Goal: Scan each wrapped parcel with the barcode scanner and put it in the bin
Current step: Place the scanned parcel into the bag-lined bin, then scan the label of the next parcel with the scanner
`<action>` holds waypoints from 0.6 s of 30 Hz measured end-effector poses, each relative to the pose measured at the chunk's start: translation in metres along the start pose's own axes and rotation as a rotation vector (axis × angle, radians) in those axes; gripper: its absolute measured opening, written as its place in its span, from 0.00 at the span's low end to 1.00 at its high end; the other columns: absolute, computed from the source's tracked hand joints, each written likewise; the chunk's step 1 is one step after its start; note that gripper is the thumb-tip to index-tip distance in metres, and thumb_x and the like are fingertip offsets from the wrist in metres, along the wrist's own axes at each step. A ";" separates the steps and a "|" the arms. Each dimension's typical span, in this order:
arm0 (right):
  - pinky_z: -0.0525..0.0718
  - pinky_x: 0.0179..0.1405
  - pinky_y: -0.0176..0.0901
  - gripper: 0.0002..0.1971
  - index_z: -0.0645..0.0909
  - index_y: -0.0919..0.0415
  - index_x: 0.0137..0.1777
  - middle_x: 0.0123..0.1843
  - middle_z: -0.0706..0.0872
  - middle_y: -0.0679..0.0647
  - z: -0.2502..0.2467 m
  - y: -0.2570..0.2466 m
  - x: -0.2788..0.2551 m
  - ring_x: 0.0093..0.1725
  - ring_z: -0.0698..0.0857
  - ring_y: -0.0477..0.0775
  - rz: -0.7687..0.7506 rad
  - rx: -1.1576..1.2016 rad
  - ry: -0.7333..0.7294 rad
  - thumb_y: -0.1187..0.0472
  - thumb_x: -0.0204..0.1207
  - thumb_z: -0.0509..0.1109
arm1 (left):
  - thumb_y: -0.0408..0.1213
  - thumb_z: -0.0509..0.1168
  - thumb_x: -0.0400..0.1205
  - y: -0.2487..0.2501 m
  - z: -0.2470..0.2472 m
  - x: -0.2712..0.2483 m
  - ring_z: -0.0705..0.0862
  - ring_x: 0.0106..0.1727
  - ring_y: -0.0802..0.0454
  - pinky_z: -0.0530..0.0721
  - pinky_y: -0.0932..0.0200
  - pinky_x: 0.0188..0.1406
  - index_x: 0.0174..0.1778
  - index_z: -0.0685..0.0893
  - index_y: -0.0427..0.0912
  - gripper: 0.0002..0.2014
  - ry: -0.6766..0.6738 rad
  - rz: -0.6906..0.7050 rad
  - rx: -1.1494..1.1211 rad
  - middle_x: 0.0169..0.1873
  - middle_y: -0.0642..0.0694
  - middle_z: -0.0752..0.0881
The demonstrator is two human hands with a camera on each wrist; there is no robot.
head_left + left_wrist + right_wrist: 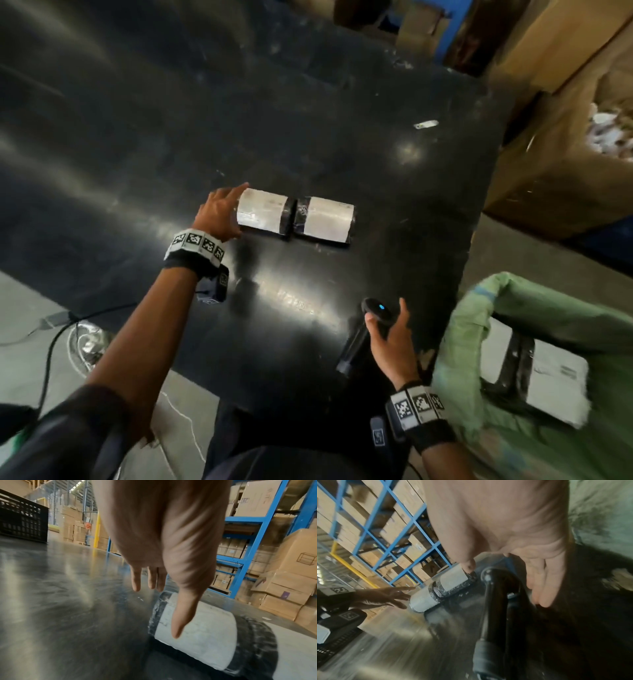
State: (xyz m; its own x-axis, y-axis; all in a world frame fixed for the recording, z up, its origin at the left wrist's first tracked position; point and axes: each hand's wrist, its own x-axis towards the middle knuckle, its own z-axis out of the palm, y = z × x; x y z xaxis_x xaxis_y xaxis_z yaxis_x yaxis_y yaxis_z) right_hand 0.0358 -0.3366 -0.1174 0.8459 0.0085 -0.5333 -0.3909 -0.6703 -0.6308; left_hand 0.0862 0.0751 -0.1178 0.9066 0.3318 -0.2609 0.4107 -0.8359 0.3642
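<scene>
Two wrapped parcels lie end to end on the black table (137, 154): black film with white labels. My left hand (236, 209) reaches the left parcel (263, 216) with fingers spread; the thumb hovers over its near end (205, 635), and I cannot tell if it touches. The right parcel (325, 221) lies untouched. The black barcode scanner (352, 346) lies near the table's front right edge. My right hand (385, 312) sits over its head, thumb on one side, straight fingers (542, 588) on the other. The green-lined bin (479, 308) at the right holds one parcel (548, 383).
Cardboard boxes (548, 154) stand beyond the table's right edge, and blue racking (254, 547) full of cartons stands behind. A black crate (22, 520) sits at the table's far left. Cables (51, 342) run over the floor at the left. A small white scrap (425, 124) lies on the table.
</scene>
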 end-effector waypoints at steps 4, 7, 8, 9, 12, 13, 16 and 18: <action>0.76 0.71 0.48 0.41 0.50 0.48 0.85 0.77 0.76 0.63 0.020 0.003 0.001 0.72 0.81 0.62 -0.010 0.159 0.032 0.45 0.78 0.69 | 0.32 0.88 0.56 -0.014 0.000 0.030 0.69 0.78 0.32 0.73 0.31 0.75 0.87 0.59 0.55 0.65 -0.040 0.035 0.025 0.77 0.35 0.71; 0.80 0.62 0.44 0.35 0.51 0.46 0.85 0.78 0.75 0.61 0.037 0.000 0.000 0.66 0.84 0.63 0.053 0.333 0.042 0.54 0.83 0.66 | 0.31 0.87 0.57 -0.016 0.004 0.043 0.68 0.78 0.32 0.74 0.30 0.73 0.85 0.62 0.56 0.61 -0.053 0.080 0.017 0.77 0.36 0.71; 0.85 0.57 0.46 0.34 0.52 0.43 0.84 0.77 0.75 0.62 0.042 0.000 0.002 0.61 0.87 0.63 0.066 0.428 0.053 0.56 0.84 0.66 | 0.30 0.87 0.56 -0.018 0.007 0.046 0.70 0.77 0.31 0.75 0.31 0.72 0.83 0.66 0.56 0.59 -0.057 0.101 -0.004 0.75 0.35 0.73; 0.89 0.50 0.46 0.33 0.53 0.41 0.83 0.75 0.76 0.63 0.047 0.002 0.003 0.55 0.90 0.61 0.080 0.509 0.061 0.56 0.84 0.65 | 0.30 0.86 0.56 -0.020 0.011 0.048 0.73 0.74 0.30 0.78 0.34 0.70 0.80 0.71 0.55 0.55 -0.054 0.114 -0.031 0.71 0.34 0.76; 0.89 0.44 0.52 0.28 0.55 0.36 0.81 0.63 0.84 0.63 0.053 0.003 0.004 0.41 0.92 0.61 0.139 0.622 0.081 0.53 0.86 0.62 | 0.30 0.85 0.55 -0.017 0.016 0.040 0.80 0.63 0.30 0.82 0.37 0.63 0.71 0.77 0.51 0.46 -0.011 0.099 -0.120 0.60 0.34 0.82; 0.88 0.43 0.53 0.27 0.56 0.35 0.80 0.58 0.86 0.62 0.052 0.001 0.003 0.37 0.91 0.60 0.148 0.642 0.087 0.53 0.86 0.61 | 0.29 0.86 0.55 -0.015 0.014 0.034 0.81 0.61 0.31 0.82 0.37 0.63 0.69 0.78 0.48 0.45 0.004 0.073 -0.150 0.58 0.34 0.82; 0.84 0.30 0.45 0.25 0.59 0.39 0.80 0.45 0.86 0.60 0.048 0.002 0.001 0.29 0.82 0.54 0.141 0.664 0.098 0.54 0.86 0.61 | 0.27 0.87 0.54 -0.014 0.009 0.008 0.82 0.59 0.31 0.79 0.41 0.61 0.66 0.80 0.39 0.42 0.069 -0.003 -0.235 0.57 0.31 0.83; 0.78 0.22 0.40 0.24 0.61 0.43 0.80 0.41 0.84 0.60 0.043 0.001 0.001 0.25 0.77 0.51 0.118 0.617 0.108 0.53 0.86 0.61 | 0.27 0.87 0.53 -0.016 0.006 -0.018 0.81 0.59 0.31 0.80 0.42 0.61 0.66 0.81 0.40 0.43 0.156 -0.046 -0.284 0.58 0.31 0.82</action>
State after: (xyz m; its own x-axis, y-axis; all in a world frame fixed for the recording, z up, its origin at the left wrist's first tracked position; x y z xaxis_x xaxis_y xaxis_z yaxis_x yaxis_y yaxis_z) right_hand 0.0207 -0.3052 -0.1425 0.8035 -0.1360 -0.5796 -0.5937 -0.1110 -0.7970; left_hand 0.0632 0.0799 -0.1241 0.8816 0.4475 -0.1503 0.4419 -0.6704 0.5961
